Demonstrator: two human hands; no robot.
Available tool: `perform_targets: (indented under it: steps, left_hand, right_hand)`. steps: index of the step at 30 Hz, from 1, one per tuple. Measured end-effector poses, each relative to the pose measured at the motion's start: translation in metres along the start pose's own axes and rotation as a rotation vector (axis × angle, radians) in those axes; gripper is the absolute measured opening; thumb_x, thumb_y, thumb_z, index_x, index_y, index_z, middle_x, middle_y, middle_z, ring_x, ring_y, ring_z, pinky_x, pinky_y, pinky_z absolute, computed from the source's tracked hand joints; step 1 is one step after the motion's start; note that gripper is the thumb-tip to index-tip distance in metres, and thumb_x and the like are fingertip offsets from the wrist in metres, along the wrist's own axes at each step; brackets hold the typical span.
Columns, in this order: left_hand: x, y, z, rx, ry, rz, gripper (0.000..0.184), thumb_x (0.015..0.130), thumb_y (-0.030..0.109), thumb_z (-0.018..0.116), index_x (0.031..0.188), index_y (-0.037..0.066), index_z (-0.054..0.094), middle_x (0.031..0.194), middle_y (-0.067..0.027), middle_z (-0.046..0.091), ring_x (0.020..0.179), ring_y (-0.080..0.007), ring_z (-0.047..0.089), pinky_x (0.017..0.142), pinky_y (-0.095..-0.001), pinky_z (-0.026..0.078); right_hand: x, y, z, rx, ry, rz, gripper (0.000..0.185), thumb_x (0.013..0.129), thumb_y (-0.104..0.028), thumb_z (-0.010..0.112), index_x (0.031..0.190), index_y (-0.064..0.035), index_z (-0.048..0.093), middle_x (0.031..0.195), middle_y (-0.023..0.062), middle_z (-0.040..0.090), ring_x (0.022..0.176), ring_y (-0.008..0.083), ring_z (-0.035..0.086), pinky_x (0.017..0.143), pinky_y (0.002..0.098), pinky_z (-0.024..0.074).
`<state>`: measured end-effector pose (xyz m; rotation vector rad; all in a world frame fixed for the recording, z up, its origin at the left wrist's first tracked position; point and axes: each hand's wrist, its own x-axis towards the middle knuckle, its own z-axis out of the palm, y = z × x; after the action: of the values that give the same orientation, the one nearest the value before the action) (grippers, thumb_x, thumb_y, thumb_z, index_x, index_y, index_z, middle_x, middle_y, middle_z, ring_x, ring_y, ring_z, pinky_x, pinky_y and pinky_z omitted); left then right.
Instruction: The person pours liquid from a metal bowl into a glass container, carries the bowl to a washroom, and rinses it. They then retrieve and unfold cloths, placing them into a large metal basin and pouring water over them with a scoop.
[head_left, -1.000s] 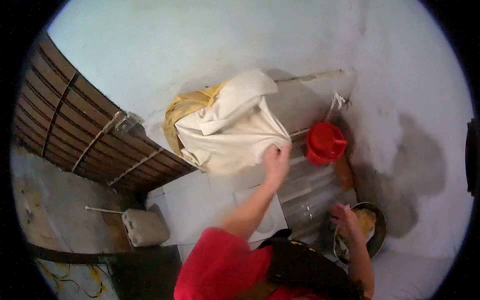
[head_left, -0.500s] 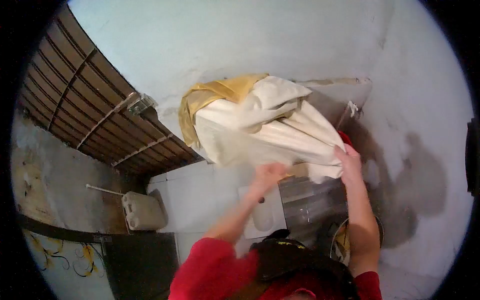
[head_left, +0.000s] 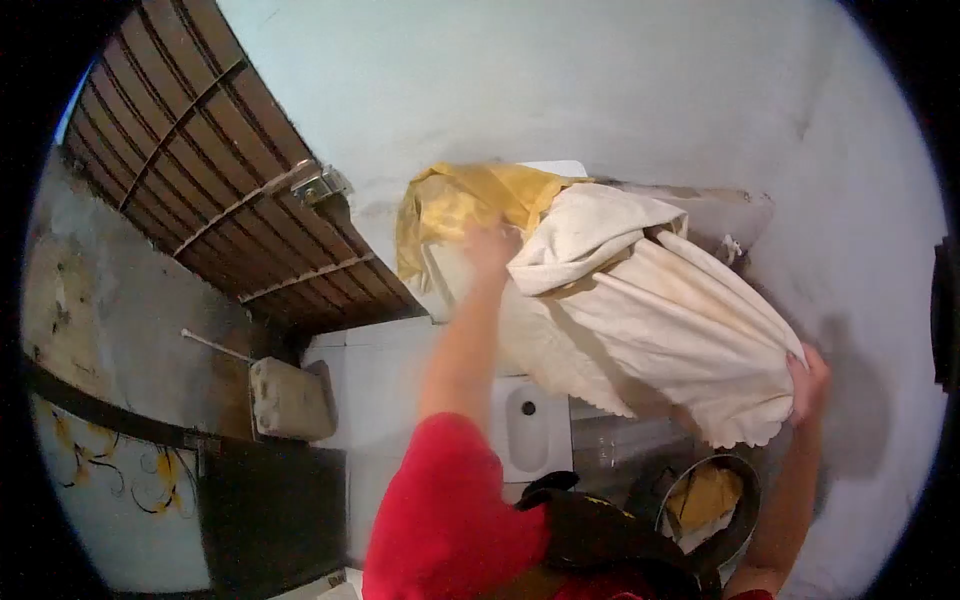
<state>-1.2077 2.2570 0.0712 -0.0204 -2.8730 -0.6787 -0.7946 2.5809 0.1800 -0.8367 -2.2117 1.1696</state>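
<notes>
A large cream cloth (head_left: 680, 320) stretches from the middle of the view toward the right. My right hand (head_left: 808, 385) is closed on its right edge, pulling it out sideways. My left hand (head_left: 490, 245), blurred by motion, is at the left end of the cream cloth, in front of a yellow cloth (head_left: 450, 200); its fingers are too smeared to read. The yellow cloth lies bunched over a white surface (head_left: 560, 168) by the wall.
Below are a squat toilet (head_left: 526, 435) and a round metal basin (head_left: 745, 525) with yellow and pale cloth inside. A beige jerrycan (head_left: 290, 398) stands at the left, under a brown slatted door (head_left: 190, 150). A patterned glass panel (head_left: 120, 490) is at lower left.
My right hand has risen from near the basin, taken the cream cloth's edge and drawn it right. My left hand has left that edge and moved up to the left. The red bucket is now hidden.
</notes>
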Motion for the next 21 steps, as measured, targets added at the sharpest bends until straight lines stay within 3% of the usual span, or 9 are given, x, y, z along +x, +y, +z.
perform_targets:
  steps: [2, 3, 6, 8, 10, 12, 14, 17, 21]
  left_hand:
    - [0.000, -0.012, 0.020, -0.100, 0.232, 0.163, 0.046, 0.072, 0.028, 0.061, 0.115, 0.013, 0.053, 0.113, -0.0186, 0.049, 0.106, -0.0342, 0.047, 0.086, -0.0456, 0.039]
    - [-0.001, -0.017, 0.016, -0.094, 0.231, 0.152, 0.046, 0.072, 0.028, 0.061, 0.115, 0.013, 0.053, 0.113, -0.0186, 0.049, 0.106, -0.0342, 0.047, 0.086, -0.0456, 0.039]
    - [-0.008, -0.032, -0.006, -0.308, 0.206, 0.389, 0.025, 0.074, 0.015, 0.060, 0.098, 0.006, 0.059, 0.084, -0.0131, 0.060, 0.085, -0.0294, 0.056, 0.077, -0.0381, 0.043]
    - [0.005, -0.052, 0.002, -0.316, 0.251, 0.374, 0.022, 0.076, 0.014, 0.058, 0.096, 0.005, 0.060, 0.086, -0.0129, 0.060, 0.085, -0.0290, 0.056, 0.076, -0.0380, 0.044]
    - [0.007, -0.054, -0.016, -0.329, 0.286, 0.364, 0.019, 0.078, 0.014, 0.057, 0.094, 0.005, 0.061, 0.088, -0.0128, 0.061, 0.085, -0.0286, 0.057, 0.076, -0.0380, 0.044]
    - [0.009, -0.051, -0.044, -0.539, 0.222, 0.190, 0.015, 0.079, 0.017, 0.056, 0.087, 0.005, 0.062, 0.087, -0.0144, 0.061, 0.084, -0.0302, 0.057, 0.072, -0.0382, 0.045]
    - [0.016, -0.038, -0.088, -0.606, 0.229, 0.251, 0.018, 0.082, 0.020, 0.055, 0.089, 0.006, 0.064, 0.088, -0.0151, 0.061, 0.084, -0.0291, 0.059, 0.073, -0.0363, 0.046]
    - [0.055, -0.012, -0.129, -0.484, 0.444, 0.439, 0.019, 0.083, 0.021, 0.055, 0.094, 0.009, 0.065, 0.089, -0.0151, 0.062, 0.085, -0.0282, 0.060, 0.075, -0.0347, 0.046]
    - [0.076, 0.034, -0.201, -0.481, 0.474, 0.627, 0.018, 0.083, 0.014, 0.054, 0.096, 0.009, 0.065, 0.091, -0.0104, 0.065, 0.084, -0.0214, 0.062, 0.074, -0.0307, 0.048]
  right_hand:
    - [-0.002, 0.002, -0.006, 0.094, -0.062, 0.021, 0.031, 0.079, -0.011, 0.057, 0.106, 0.0024, 0.057, 0.096, 0.0085, 0.060, 0.087, 0.0135, 0.054, 0.079, 0.0262, 0.0409]
    - [0.002, 0.016, -0.010, 0.093, -0.075, 0.021, 0.031, 0.079, -0.011, 0.057, 0.106, 0.0024, 0.057, 0.096, 0.0085, 0.060, 0.087, 0.0135, 0.054, 0.079, 0.0262, 0.0409]
    - [0.011, 0.043, -0.020, -0.002, 0.130, 0.039, 0.032, 0.080, -0.012, 0.056, 0.108, 0.0031, 0.055, 0.101, 0.0092, 0.058, 0.092, 0.0150, 0.053, 0.082, 0.0267, 0.0403]
    - [0.010, 0.028, -0.028, 0.370, -0.025, 0.000, 0.031, 0.084, -0.016, 0.055, 0.109, 0.0027, 0.054, 0.104, 0.0097, 0.057, 0.094, 0.0173, 0.053, 0.083, 0.0286, 0.0411]
    - [0.014, 0.033, -0.030, 0.349, 0.039, -0.090, 0.032, 0.084, -0.015, 0.055, 0.110, 0.0028, 0.053, 0.100, 0.0076, 0.058, 0.091, 0.0151, 0.053, 0.080, 0.0266, 0.0420]
    - [0.018, 0.033, -0.035, 0.322, 0.112, -0.178, 0.032, 0.084, -0.014, 0.055, 0.112, 0.0028, 0.052, 0.097, 0.0055, 0.059, 0.087, 0.0129, 0.054, 0.077, 0.0247, 0.0429]
    - [0.023, 0.019, -0.048, -0.025, 0.162, -0.066, 0.040, 0.084, -0.019, 0.057, 0.116, 0.0041, 0.049, 0.099, 0.0065, 0.058, 0.088, 0.0137, 0.054, 0.077, 0.0251, 0.0433]
    - [0.046, 0.000, -0.075, -0.170, 0.240, 0.073, 0.045, 0.084, -0.025, 0.058, 0.117, 0.0046, 0.048, 0.099, 0.0083, 0.059, 0.088, 0.0148, 0.054, 0.076, 0.0264, 0.0436]
    - [0.065, 0.025, -0.136, -0.022, 0.354, -0.056, 0.051, 0.082, -0.036, 0.058, 0.114, 0.0038, 0.052, 0.103, 0.0103, 0.058, 0.086, 0.0161, 0.054, 0.076, 0.0298, 0.0440]
